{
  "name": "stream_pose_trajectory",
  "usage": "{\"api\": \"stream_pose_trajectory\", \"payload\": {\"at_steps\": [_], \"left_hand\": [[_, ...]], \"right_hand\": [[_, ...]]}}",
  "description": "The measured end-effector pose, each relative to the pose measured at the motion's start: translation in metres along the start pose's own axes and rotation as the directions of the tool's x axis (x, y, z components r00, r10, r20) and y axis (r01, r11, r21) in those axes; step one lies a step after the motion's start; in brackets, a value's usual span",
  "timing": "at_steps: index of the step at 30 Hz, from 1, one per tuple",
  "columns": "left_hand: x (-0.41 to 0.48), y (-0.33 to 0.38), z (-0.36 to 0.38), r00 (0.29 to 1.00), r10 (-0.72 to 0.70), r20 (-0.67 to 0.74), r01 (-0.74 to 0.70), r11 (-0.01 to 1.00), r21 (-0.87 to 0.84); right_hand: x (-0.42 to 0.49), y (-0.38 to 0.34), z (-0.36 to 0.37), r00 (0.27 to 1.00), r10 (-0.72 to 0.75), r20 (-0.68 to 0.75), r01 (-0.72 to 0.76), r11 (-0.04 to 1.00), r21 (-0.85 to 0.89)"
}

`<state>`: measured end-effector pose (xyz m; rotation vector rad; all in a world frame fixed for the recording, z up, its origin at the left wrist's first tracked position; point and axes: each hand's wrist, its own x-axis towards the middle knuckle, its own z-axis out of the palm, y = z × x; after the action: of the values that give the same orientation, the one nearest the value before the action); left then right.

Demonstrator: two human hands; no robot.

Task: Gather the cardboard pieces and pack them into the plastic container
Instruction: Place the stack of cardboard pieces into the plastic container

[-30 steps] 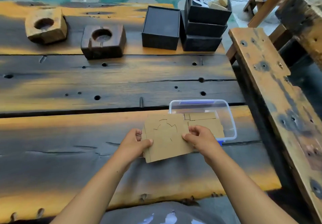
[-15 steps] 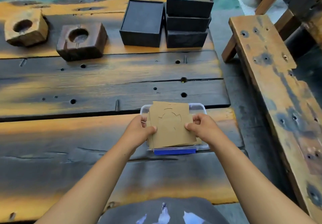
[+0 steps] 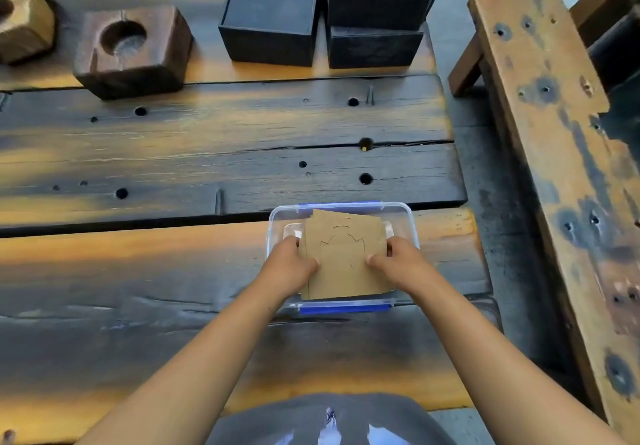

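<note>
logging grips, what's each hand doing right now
Left hand: closed on the left edge of the cardboard pieces.
Right hand: closed on their right edge, over the plastic container.

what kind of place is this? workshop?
Probably a rustic workshop or craft space, though that's a guess. Clues: a charred plank table with bolt holes, a matching wooden bench, carved wooden blocks, and stacked black boxes.

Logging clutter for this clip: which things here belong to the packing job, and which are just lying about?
Part of the job:
- cardboard pieces, held over the container
- plastic container
- left hand and right hand, each with a grip on the stack

Just lying about:
- black boxes
- dark wooden block
- light wooden block
- bench
</note>
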<state>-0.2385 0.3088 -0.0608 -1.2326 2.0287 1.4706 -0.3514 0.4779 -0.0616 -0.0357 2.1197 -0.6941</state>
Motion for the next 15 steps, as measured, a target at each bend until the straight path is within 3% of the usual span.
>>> {"api": "stream_pose_trajectory", "payload": {"at_steps": [9,15], "left_hand": [[0.02,-0.004,0.013,0.994,-0.094,0.048,0.094,0.995,-0.014],[0.031,-0.005,0.018,0.985,-0.151,0.082,0.149,0.988,0.029]], "right_hand": [[0.017,0.004,0.007,0.998,0.045,0.033,-0.044,0.998,-0.04],[0.028,0.006,0.006,0.999,0.038,0.002,-0.036,0.98,-0.194]]}}
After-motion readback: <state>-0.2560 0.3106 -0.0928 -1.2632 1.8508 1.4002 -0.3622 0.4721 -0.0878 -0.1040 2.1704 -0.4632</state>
